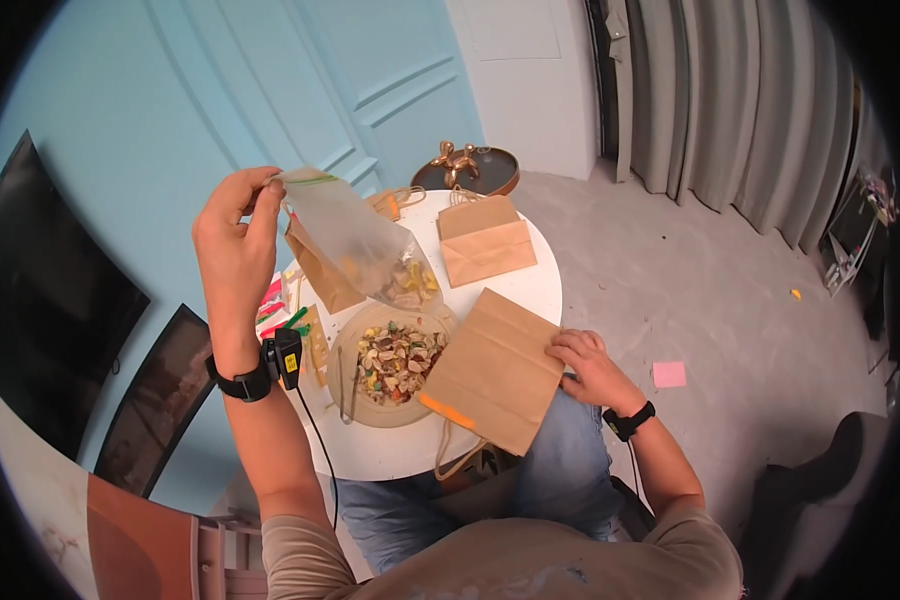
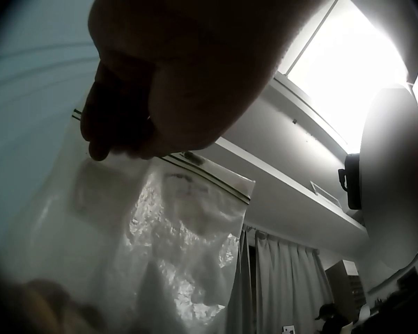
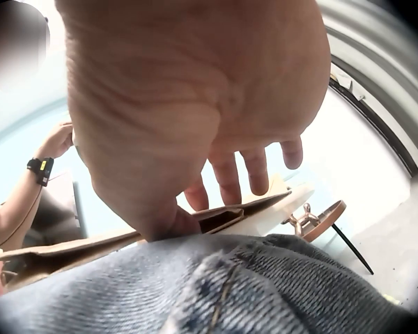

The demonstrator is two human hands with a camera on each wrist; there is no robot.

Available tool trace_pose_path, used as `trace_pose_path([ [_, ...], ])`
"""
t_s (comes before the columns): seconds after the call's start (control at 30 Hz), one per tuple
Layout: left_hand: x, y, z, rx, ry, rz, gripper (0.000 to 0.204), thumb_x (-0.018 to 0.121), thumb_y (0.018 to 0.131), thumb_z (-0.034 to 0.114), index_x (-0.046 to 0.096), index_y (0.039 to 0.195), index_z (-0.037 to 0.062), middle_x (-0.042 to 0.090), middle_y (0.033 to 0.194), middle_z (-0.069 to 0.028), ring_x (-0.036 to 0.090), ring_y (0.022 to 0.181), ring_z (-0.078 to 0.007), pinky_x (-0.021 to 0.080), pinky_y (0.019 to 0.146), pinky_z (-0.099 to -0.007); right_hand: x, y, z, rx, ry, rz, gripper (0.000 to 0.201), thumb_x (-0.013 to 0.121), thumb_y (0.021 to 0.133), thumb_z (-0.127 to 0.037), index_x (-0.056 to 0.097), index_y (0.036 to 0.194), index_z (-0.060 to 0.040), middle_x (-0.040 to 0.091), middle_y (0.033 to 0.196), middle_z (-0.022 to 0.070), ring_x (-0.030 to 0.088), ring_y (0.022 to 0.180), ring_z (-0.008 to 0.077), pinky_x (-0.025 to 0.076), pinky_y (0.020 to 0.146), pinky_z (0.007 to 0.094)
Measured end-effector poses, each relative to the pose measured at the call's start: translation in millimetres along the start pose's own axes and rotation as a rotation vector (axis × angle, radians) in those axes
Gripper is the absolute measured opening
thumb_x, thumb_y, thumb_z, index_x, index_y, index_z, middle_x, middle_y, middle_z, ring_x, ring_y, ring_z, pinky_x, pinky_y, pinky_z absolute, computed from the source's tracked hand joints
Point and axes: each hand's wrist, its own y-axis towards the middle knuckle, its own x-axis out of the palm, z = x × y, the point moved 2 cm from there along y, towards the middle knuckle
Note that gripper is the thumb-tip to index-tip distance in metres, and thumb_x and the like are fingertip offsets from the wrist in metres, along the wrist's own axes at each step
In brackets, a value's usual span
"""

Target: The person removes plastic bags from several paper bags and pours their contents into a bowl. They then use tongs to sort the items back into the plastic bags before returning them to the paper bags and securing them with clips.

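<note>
My left hand is raised at the left and pinches the top edge of a clear zip bag with a green seal strip. Small mixed pieces lie in the bag's low end, which hangs over a beige round plate. On that plate is a heap of colourful dried bits, potpourri-like. My right hand holds the side edge of a flat brown paper bag, thumb on one face and fingers on the other. The paper bag leans across the table edge and my thigh, overlapping the plate.
The white round table also bears a folded paper bag and a standing paper bag. Metal tongs lie at the plate's left. A side table with a copper balloon-dog figure stands behind. A pink note lies on the floor.
</note>
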Motion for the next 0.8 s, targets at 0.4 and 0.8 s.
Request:
trace_pose_path([
  [0.4,-16.4,-25.0,-16.6,-0.071,0.043,0.037,0.019,0.070,0.109,0.011,0.078,0.119,-0.0015,0.077,0.103,-0.0045,0.068,0.095,-0.0121,0.053,0.084,-0.0287,19.7,19.5,33.4,0.082,0.113,0.426,0.018,0.071,0.104,-0.004,0.074,0.121,0.0003,0.075,0.115,0.0189,0.071,0.113,0.0398,0.054,0.105,0.0498],
  [0.8,-22.0,-65.7,-3.6,0.015,0.205,-0.010,0.013,0.072,0.101,-0.004,0.077,0.113,-0.0049,0.078,0.106,-0.0154,0.074,0.089,-0.0253,0.059,0.085,-0.0358,43.0,223.1,162.2,0.499,0.243,0.772,0.034,0.055,0.115,-0.024,0.072,0.119,0.0053,0.078,0.111,0.0313,0.074,0.102,0.0507,0.058,0.091,0.0520],
])
